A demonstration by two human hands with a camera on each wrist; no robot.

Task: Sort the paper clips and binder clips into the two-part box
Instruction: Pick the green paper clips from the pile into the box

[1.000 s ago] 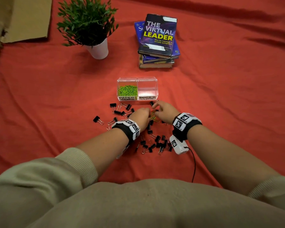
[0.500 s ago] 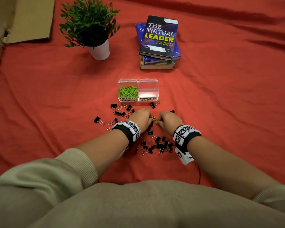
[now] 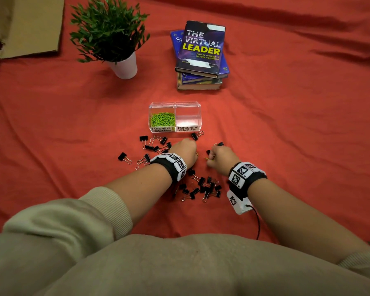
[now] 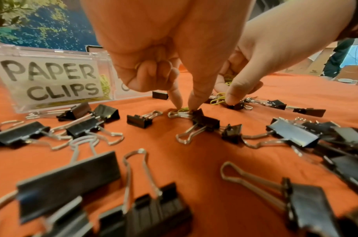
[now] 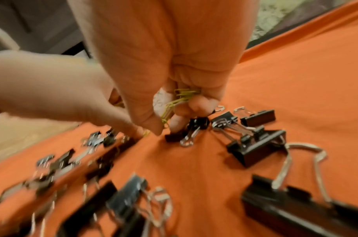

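Since the light, springy green wire paper clips (image 5: 182, 96) probably tangle, pinching by their loops suits: right hand (image 3: 219, 158) clutches a bunch, left hand (image 3: 184, 152) pinches one, near the clear two-part box (image 3: 198, 116).

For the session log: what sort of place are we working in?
Probably a staged indoor tabletop or floor, office-themed: a red cloth spread flat, a stack of books, a potted plant, and a labelled two-part box.

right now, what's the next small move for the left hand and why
Probably the left hand should lift the green wire paper clip it pinches clear of the black metal binder clip beside it. The right hand grips a bunch of green paper clips, so it is likely too full to help.
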